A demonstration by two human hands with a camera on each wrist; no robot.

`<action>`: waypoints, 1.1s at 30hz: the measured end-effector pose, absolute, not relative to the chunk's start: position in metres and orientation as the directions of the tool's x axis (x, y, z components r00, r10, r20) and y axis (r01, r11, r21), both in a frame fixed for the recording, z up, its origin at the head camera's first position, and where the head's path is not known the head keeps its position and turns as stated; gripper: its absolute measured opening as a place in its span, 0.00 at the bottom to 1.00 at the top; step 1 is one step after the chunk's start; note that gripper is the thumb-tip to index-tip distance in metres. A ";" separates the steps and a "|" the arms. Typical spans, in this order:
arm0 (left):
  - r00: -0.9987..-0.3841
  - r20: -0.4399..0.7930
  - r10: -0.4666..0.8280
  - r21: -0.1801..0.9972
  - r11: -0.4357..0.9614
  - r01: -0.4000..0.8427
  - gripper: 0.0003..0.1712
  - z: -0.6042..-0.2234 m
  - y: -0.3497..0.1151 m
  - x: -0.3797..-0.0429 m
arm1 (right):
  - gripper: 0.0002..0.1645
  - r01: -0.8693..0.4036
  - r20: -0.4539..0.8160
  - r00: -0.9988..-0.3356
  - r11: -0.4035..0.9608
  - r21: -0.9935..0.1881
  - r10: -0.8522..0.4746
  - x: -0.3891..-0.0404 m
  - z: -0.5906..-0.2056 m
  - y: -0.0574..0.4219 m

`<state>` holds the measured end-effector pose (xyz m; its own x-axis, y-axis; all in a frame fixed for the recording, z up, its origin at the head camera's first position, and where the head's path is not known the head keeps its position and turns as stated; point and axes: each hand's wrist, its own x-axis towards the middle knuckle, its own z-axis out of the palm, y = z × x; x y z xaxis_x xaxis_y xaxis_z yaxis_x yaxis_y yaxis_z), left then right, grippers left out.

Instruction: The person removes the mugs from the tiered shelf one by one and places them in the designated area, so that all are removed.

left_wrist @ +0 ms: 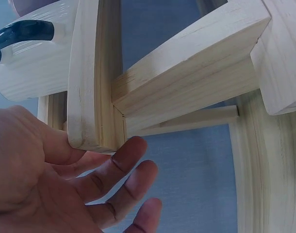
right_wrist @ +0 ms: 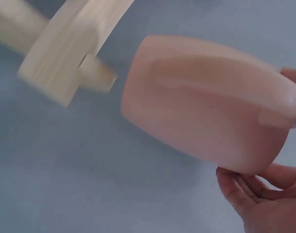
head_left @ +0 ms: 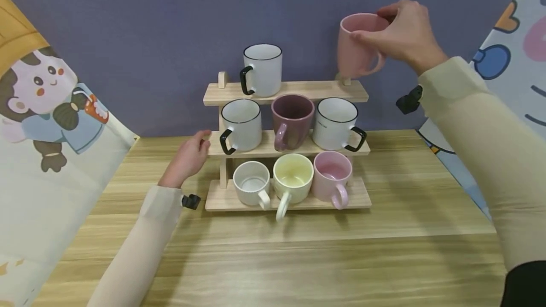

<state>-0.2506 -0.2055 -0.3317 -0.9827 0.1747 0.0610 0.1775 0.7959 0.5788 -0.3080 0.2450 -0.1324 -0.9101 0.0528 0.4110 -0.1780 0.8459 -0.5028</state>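
Pink mug [head_left: 350, 53]: smooth, tapered, 1 handle [right_wrist: 221, 80] | right hand [head_left: 403, 32]: half-closed, gripping it | left hand [head_left: 187, 159]: gripping rack [head_left: 304, 90]

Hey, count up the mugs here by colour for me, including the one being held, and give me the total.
Black-rimmed white mugs: 3
Plain white mug: 1
Pink mugs: 2, one of them in the right hand
Purple mug: 1
Pale yellow mug: 1
Total: 8 mugs
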 end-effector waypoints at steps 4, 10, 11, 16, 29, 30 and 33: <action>-0.983 0.062 0.175 0.583 0.793 0.178 0.26 -0.332 -0.205 -0.251 | 0.54 -0.136 0.391 -0.916 0.848 -0.512 0.090 -0.302 -0.137 0.268; -0.983 0.078 0.167 0.581 0.793 0.181 0.25 -0.332 -0.206 -0.252 | 0.55 -0.050 0.351 -0.923 0.860 -0.508 0.154 -0.294 -0.145 0.301; -0.982 0.082 0.168 0.582 0.792 0.184 0.25 -0.332 -0.206 -0.251 | 0.56 -0.035 0.337 -0.927 0.861 -0.508 0.161 -0.292 -0.147 0.306; -0.983 0.078 0.169 0.596 0.782 0.182 0.26 -0.332 -0.208 -0.250 | 0.58 -0.021 0.282 -0.950 0.868 -0.496 0.138 -0.289 -0.164 0.328; -0.980 0.096 0.173 0.601 0.775 0.196 0.26 -0.335 -0.211 -0.246 | 0.57 -0.070 0.265 -0.961 0.855 -0.514 0.081 -0.298 -0.238 0.350; -0.980 0.100 0.174 0.599 0.776 0.199 0.25 -0.335 -0.211 -0.246 | 0.57 -0.079 0.270 -0.960 0.849 -0.522 0.077 -0.299 -0.244 0.349; -0.980 0.104 0.172 0.595 0.779 0.200 0.25 -0.335 -0.211 -0.247 | 0.56 -0.101 0.295 -0.953 0.842 -0.531 0.072 -0.302 -0.261 0.347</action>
<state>-0.2468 -0.2110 -0.3349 -0.9796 0.1718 0.1045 0.2000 0.7786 0.5948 -0.3019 0.3474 -0.2608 -0.9527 0.0723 0.2953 -0.1006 0.8416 -0.5307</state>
